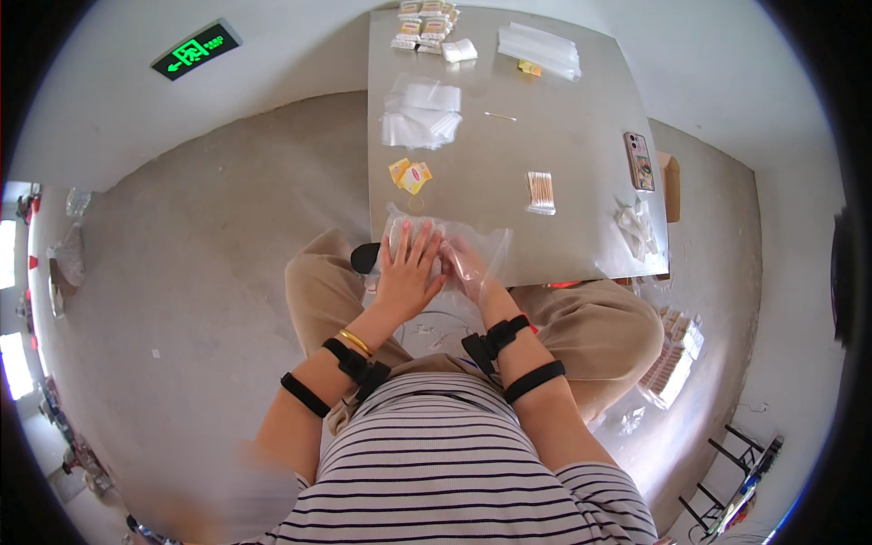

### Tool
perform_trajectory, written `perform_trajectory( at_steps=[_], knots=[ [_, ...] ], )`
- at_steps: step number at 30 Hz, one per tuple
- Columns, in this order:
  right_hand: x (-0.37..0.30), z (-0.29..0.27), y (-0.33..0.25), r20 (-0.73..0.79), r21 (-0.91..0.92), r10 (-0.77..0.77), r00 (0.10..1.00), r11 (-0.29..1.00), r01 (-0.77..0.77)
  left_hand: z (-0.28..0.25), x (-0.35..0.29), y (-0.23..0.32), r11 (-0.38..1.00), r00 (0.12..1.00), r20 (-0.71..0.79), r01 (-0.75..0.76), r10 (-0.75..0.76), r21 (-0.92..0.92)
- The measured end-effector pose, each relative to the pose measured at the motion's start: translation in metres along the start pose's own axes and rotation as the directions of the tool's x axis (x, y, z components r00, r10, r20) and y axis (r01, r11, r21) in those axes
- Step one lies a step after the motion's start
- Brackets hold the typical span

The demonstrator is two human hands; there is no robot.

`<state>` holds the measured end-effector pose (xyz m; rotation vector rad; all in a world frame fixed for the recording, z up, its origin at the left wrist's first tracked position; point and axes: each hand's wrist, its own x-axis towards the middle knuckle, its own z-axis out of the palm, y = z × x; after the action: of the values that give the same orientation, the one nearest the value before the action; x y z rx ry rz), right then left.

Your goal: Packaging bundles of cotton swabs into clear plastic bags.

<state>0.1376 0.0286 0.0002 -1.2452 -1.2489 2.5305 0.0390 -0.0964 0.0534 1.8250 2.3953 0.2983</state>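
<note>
My left hand (411, 268) lies flat with fingers spread on a clear plastic bag (497, 252) at the table's near edge. A whitish bundle inside the bag is mostly covered by that hand, and I cannot make out its kind. My right hand (463, 266) shows through the film, apparently inside the bag, its fingers curled against the bundle's right side. Beyond my hands lie yellow-and-white cards (411, 175) and a thin rubber band (415, 202). A pack of cotton swabs (540, 193) sits to the right, and one loose cotton swab (500, 116) lies farther off.
On the metal table (490, 163) are a stack of clear bags (421, 113), more bags (540, 50), wrapped swab packs (423, 27), a phone (639, 162) and crumpled plastic (637, 229). A cardboard box (670, 186) stands beyond the right edge. Packs (672, 359) lie on the floor.
</note>
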Motion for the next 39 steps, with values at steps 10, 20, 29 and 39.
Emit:
perform_trajectory(
  at_steps=[10, 20, 29, 39],
  knots=[
    [0.016, 0.009, 0.005, 0.12, 0.181, -0.033, 0.992, 0.983, 0.011, 0.026, 0.001, -0.069, 0.554, 0.88, -0.038, 0.263, -0.473, -0.79],
    [0.012, 0.011, 0.0, 0.036, 0.013, -0.119, 0.992, 0.993, 0.119, 0.02, 0.016, -0.058, 0.216, 0.748, 0.31, 0.514, -0.587, -0.83],
    [0.015, -0.001, 0.002, 0.014, -0.125, -0.126, 0.992, 0.984, 0.127, 0.021, 0.015, -0.07, 0.294, 0.799, 0.366, 0.538, -0.477, -0.79],
    [0.009, -0.007, -0.008, 0.131, -0.178, -0.186, 0.974, 0.962, 0.208, -0.009, 0.021, -0.032, 0.98, 0.982, -0.013, -0.187, 0.187, -0.069]
  ],
)
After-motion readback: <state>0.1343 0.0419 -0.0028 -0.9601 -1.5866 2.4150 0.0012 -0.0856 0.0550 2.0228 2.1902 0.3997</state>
